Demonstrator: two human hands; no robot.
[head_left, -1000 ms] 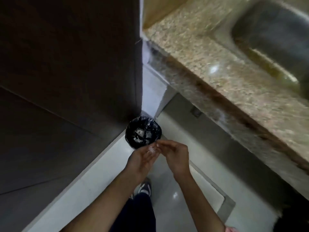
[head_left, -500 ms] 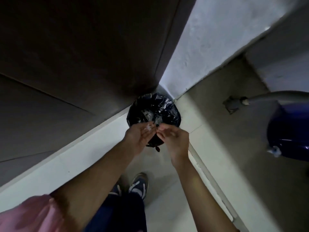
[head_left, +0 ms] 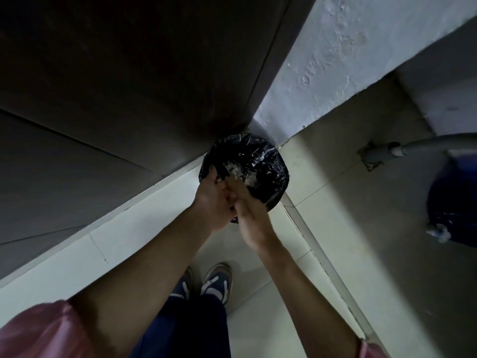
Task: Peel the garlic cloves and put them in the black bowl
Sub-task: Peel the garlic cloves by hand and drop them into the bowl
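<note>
Dark cabinet panel (head_left: pixel 103 99) on the left. Left hand (head_left: pixel 213 202) and right hand (head_left: pixel 249 213) are pressed together palm to palm, fingers mostly straight, over the near rim of the black-bagged bin (head_left: pixel 268 177). Can't tell if anything is between them. Pale papery scraps (head_left: pixel 241 171) lie inside the bin. Shoes (head_left: pixel 215 282) are on the floor (head_left: pixel 335 228), nearer than the bin. Blue container (head_left: pixel 451 197) on the far right.

Pale garlic peel (head_left: pixel 241 172) in the black-lined bin (head_left: pixel 271 161)
Thin, whitish, papery scraps lie loose in a small heap on the crumpled, glossy liner, toward the bin's near-left side. They sit just past the fingertips of your left hand (head_left: pixel 213 201) and right hand (head_left: pixel 251 218), which are pressed together over the rim.
</note>
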